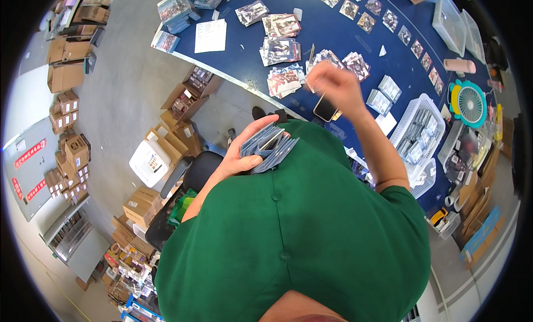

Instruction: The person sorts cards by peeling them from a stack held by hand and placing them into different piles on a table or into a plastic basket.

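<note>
A thick, fanned stack of cards is held in my left hand, close against the green shirt. My right hand, somewhat blurred, is over the near edge of the blue table, above a pile of cards; whether its fingers hold a card cannot be made out. To its left lie further loose piles of picture cards, and another pile is just beyond it. A phone lies at the table edge below the hand.
Rows of single cards cross the far part of the table. On the right are stacks of cards, a white basket of packs and a turquoise fan. A written sheet lies left. Open cartons stand on the floor.
</note>
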`<state>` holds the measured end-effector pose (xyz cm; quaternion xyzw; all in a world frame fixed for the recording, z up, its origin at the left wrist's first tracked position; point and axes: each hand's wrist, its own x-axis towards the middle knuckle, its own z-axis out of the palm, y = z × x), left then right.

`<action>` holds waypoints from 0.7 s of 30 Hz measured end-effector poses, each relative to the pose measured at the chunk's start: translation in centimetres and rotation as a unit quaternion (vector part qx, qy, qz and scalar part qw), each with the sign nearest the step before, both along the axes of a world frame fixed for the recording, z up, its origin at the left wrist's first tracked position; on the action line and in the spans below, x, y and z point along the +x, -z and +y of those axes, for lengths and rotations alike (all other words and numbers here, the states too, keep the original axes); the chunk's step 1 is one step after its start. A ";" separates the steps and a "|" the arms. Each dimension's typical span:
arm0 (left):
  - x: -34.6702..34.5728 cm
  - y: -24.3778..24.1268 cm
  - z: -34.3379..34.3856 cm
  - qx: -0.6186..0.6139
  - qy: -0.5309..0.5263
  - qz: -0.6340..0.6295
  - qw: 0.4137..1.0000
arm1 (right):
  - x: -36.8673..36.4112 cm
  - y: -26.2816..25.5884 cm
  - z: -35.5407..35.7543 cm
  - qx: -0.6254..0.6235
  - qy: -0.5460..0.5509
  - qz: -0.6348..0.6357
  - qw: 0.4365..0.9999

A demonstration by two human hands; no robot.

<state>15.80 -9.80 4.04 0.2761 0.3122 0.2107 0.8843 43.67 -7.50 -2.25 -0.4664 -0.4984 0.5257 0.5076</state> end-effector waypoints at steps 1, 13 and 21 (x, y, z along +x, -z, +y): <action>-0.2 0.0 0.0 0.004 -0.001 0.005 1.000 | -1.9 -3.8 -0.1 0.108 -0.109 -0.053 0.987; -0.5 0.1 0.4 0.022 0.055 0.030 0.998 | 0.5 -8.0 0.3 0.126 -0.094 -0.120 0.980; 0.8 0.2 -0.3 0.030 0.041 -0.046 0.998 | 18.0 23.5 -1.5 -0.326 0.523 0.063 0.785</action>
